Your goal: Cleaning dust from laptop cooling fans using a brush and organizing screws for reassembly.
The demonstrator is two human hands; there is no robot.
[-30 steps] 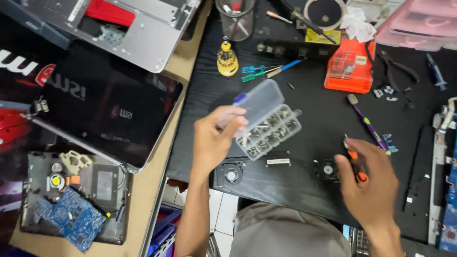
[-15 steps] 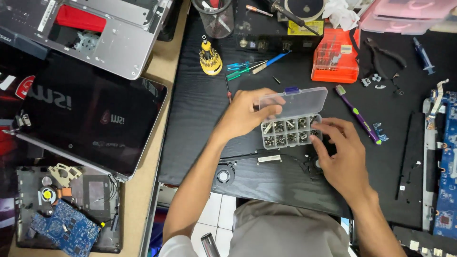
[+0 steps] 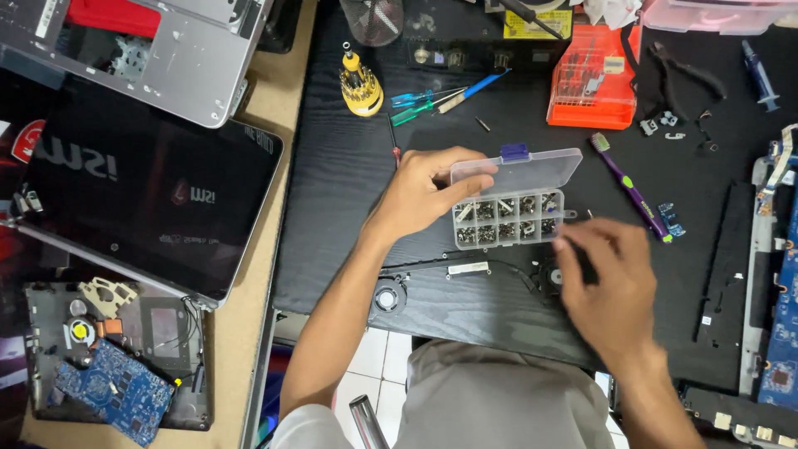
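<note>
On a black wood-grain desk (image 3: pixel 332 191), left hand (image 3: pixel 420 195) gripping clear screw box (image 3: pixel 509 208), right hand (image 3: pixel 611 278) blurred, grip unclear.

I count one clear compartment box (image 3: pixel 509 202), one orange parts case (image 3: pixel 593 76), one purple toothbrush (image 3: pixel 629 188), one yellow screwdriver handle (image 3: pixel 361 83), two small round fans (image 3: pixel 387 298), one syringe (image 3: pixel 758 75), and my two hands (image 3: pixel 420 193)

Left hand (image 3: pixel 420 195) on open clear screw box (image 3: pixel 509 209), blurred right hand (image 3: pixel 611 287) just beside.
</note>
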